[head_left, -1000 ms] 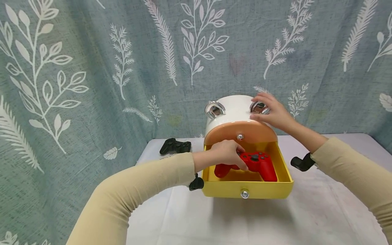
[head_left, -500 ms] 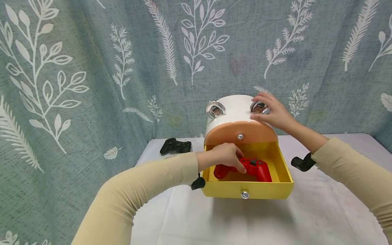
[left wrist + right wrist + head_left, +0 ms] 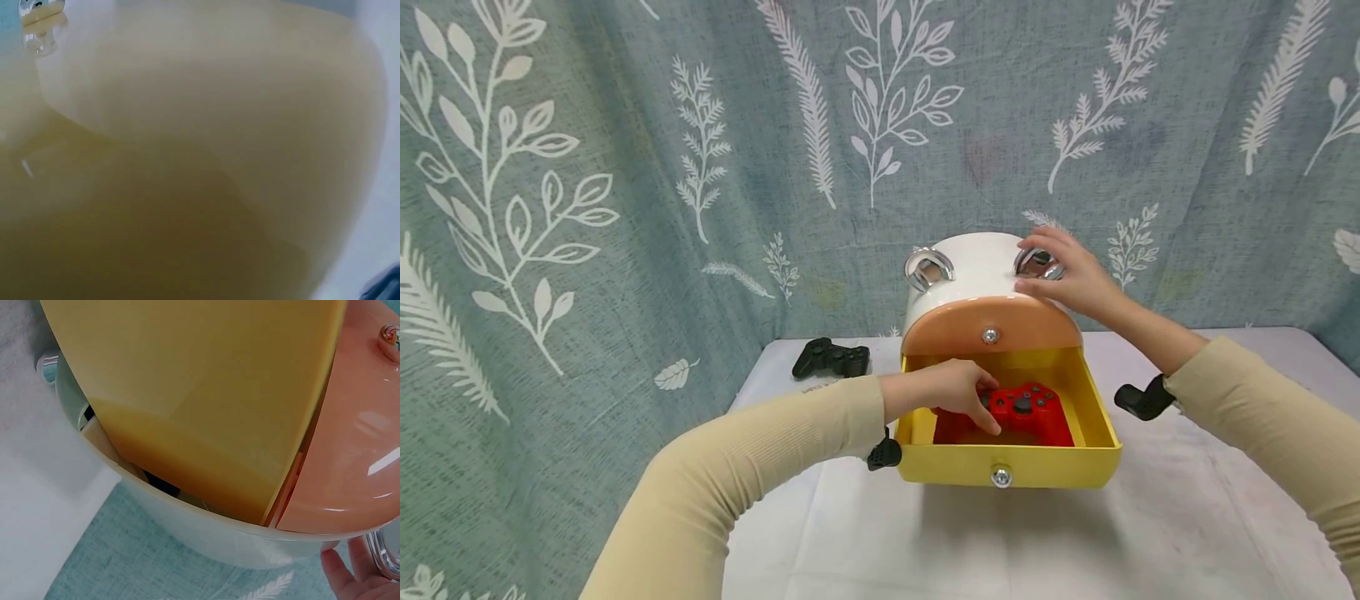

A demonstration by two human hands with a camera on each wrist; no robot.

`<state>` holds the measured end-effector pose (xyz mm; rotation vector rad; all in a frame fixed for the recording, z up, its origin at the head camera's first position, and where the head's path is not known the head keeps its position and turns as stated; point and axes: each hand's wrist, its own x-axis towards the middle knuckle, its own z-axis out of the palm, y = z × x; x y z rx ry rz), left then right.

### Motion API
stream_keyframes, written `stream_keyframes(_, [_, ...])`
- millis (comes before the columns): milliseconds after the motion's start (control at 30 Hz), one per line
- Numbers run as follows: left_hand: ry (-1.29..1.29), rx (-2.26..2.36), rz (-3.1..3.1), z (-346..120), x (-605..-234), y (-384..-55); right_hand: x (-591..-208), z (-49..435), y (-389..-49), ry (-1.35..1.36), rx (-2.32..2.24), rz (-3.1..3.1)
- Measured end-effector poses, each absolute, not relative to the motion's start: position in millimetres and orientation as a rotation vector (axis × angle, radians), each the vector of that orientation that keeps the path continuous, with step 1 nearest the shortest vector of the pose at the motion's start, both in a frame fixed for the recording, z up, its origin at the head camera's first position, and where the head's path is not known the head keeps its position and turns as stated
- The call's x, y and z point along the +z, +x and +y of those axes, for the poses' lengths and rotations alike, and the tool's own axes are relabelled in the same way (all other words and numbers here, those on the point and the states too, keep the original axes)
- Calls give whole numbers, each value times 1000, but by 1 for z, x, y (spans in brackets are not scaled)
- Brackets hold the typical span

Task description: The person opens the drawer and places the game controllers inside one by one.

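Note:
A white rounded box (image 3: pixel 977 258) with an orange front (image 3: pixel 988 321) stands on the table, its yellow drawer (image 3: pixel 1007 462) pulled out. In the drawer lies a red game controller (image 3: pixel 1037 407), handles toward the drawer's front wall. My left hand (image 3: pixel 955 388) reaches in over the left side and holds the controller between thumb and fingers, covering part of it. My right hand (image 3: pixel 1071 271) grips the right chrome ring (image 3: pixel 1036 263) on the box's top, thumb below and fingers above. Fingers (image 3: pixel 350 575) show beside that ring in the right wrist view.
A black game controller (image 3: pixel 831 358) lies on the white-covered table (image 3: pixel 850 533), left of the box. A second chrome ring (image 3: pixel 928 268) sits on the box's left. Behind hangs a green leaf-patterned curtain (image 3: pixel 970 125). The yellow drawer side (image 3: pixel 187 187) fills most of the left wrist view.
My left hand has moved slightly lower in the drawer. The red controller has turned and settled deeper, its handles now down behind the front wall. My right hand stays on the ring.

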<state>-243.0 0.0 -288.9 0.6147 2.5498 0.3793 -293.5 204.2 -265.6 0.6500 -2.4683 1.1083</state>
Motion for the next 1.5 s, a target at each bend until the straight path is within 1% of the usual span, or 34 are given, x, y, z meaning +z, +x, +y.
stream_keyframes(300, [612,372,2547,0,-289,-243,-250,192,-271,653,1149,-2462])
stream_keyframes(600, [782,348,2610,-3,-282,-243,-249,192,-269,640,1133,-2466])
stream_keyframes(767, [895,373,2628,-4,-272,-240,-251,193,-272,647,1126,-2462])
stream_keyframes(900, [994,424,2614,-5,-262,-228,-258,198,-283,649,1125,-2465])
stream_keyframes(1033, [1073,479,2586,-10,-253,-209,-266,205,-294,650,1107,-2462])
stream_keyframes(1267, [1200,702,2522,-24,-247,-181,-268,207,-297,650,1084,-2457])
stream_keyframes(1400, [1211,867,2507,-34,-251,-167,-267,205,-295,655,1089,-2457])
stream_keyframes(1500, [1159,993,2439,-39,-260,-157,-261,201,-287,656,1103,-2457])
